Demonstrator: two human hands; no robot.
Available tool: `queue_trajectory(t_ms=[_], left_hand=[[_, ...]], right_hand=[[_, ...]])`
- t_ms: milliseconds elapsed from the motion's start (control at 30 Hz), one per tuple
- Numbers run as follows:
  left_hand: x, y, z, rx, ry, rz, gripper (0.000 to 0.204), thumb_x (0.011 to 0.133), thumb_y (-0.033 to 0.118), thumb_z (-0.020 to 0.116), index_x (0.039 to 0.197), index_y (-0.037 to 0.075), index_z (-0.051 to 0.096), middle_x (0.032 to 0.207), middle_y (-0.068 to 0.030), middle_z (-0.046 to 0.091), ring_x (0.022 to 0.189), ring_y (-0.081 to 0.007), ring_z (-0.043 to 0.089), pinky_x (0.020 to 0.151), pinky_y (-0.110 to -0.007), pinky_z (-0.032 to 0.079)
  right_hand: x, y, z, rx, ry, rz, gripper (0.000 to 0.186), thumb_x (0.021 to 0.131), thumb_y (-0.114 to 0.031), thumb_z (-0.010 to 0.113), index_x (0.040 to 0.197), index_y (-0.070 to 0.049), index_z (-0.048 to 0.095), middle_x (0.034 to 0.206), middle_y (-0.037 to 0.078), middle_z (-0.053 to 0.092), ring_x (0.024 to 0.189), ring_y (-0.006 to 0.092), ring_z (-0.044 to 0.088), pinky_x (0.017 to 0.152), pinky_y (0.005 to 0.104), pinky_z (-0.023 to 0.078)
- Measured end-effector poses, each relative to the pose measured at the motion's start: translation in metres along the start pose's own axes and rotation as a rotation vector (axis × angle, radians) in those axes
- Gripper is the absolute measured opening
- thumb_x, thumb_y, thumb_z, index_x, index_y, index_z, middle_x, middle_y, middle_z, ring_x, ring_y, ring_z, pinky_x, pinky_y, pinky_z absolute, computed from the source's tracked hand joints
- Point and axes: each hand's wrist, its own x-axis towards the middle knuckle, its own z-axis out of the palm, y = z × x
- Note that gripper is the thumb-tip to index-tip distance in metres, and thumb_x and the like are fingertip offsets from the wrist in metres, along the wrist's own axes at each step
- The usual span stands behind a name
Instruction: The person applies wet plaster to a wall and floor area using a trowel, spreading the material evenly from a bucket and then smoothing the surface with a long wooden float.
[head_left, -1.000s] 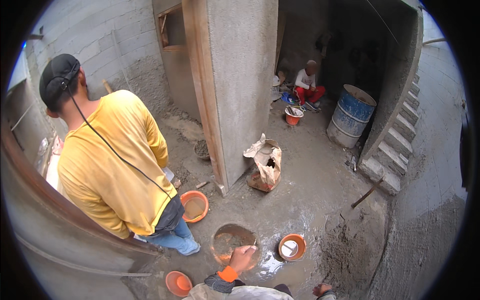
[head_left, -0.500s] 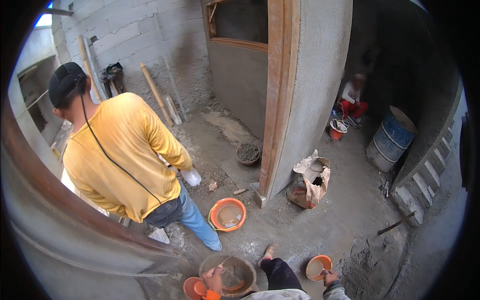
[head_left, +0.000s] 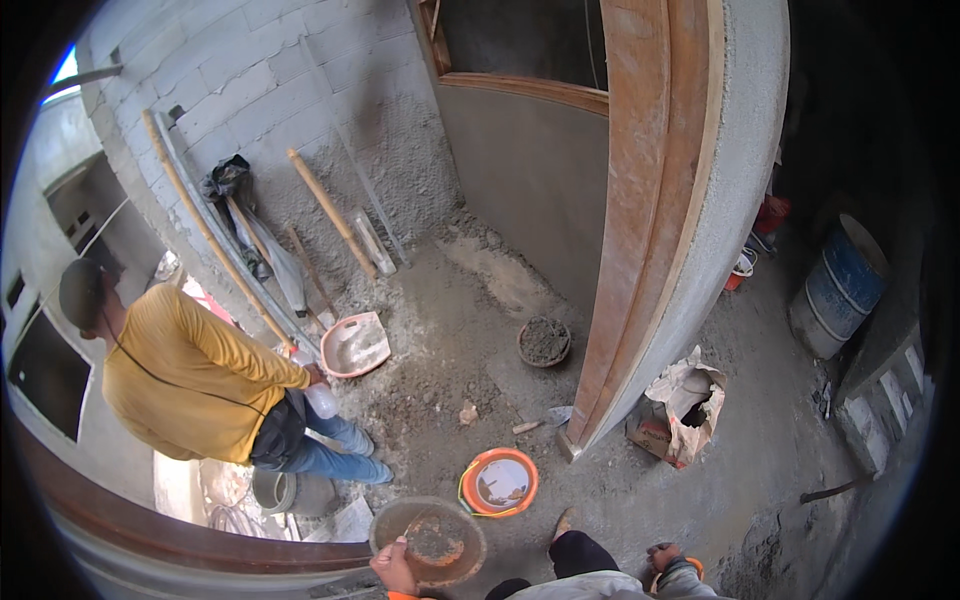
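Note:
My left hand (head_left: 393, 563) is closed on a thin wire or stick at the near rim of a dark, round basin (head_left: 478, 549), which has rusty residue inside. My right hand (head_left: 663, 560) has its fingers curled above a partly hidden orange bucket (head_left: 693, 566) at the lower right; what it holds, if anything, is not clear. My bare foot (head_left: 563, 524) shows between my hands. Just beyond the basin stands an orange bucket (head_left: 526, 480) with cloudy liquid and a handle.
A person in yellow (head_left: 180, 370) holds a clear bottle (head_left: 322, 401). Poles lean on the block wall (head_left: 220, 70). A pink tub (head_left: 335, 352), mortar bowl (head_left: 545, 342), trowel (head_left: 560, 414), torn sack (head_left: 695, 432) and blue barrel (head_left: 832, 290) surround the wooden-framed pillar (head_left: 640, 200).
My view has swung left. The person in yellow has stepped away to the left. My left hand stays on the thin item at the basin; my right hand remains low by the small bucket.

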Motion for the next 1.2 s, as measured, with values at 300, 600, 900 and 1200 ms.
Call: queue_trajectory(t_ms=[300,600,900,1200], left_hand=[[0.143,0.078,0.088,-0.253,0.256,-0.048,0.028,0.08,0.016,0.06,0.055,0.008,0.049,0.048,0.0051,0.039,0.039,-0.0031,0.03,0.037,-0.022,0.02],[0.339,0.02,0.197,-0.274,0.134,-0.19,0.027,0.08,0.015,0.058,0.056,0.01,0.048,0.047,0.0054,0.039,0.036,-0.0035,0.028,0.034,-0.022,0.018],[0.632,-0.198,0.423,0.132,-0.224,-0.251,0.025,0.079,0.01,0.058,0.055,0.005,0.052,0.056,0.0069,0.041,0.054,-0.0046,0.033,0.05,-0.022,0.027],[0.697,-0.277,0.449,0.284,-0.622,0.094,0.035,0.089,0.025,0.056,0.064,0.0,0.052,0.058,0.0023,0.046,0.057,-0.0065,0.036,0.052,-0.024,0.031]], right_hand=[[0.047,-0.22,0.092,-0.442,-0.244,-0.319,0.024,0.077,-0.026,0.057,0.087,-0.006,0.067,0.069,0.008,0.065,0.064,0.0173,0.061,0.064,0.0309,0.048],[0.129,-0.4,0.249,0.084,-0.404,-0.222,0.021,0.082,-0.025,0.062,0.082,-0.005,0.063,0.062,0.0,0.056,0.049,0.0081,0.049,0.043,0.0246,0.039],[0.423,-0.57,0.332,-0.433,0.302,-0.175,0.071,0.077,-0.03,0.065,0.131,0.003,0.033,0.125,0.026,0.045,0.116,0.035,0.044,0.097,0.0388,0.035],[0.514,-0.62,0.375,-0.244,0.225,-0.368,0.032,0.077,-0.032,0.064,0.07,-0.002,0.054,0.06,0.007,0.05,0.055,0.0166,0.044,0.053,0.0355,0.036]])
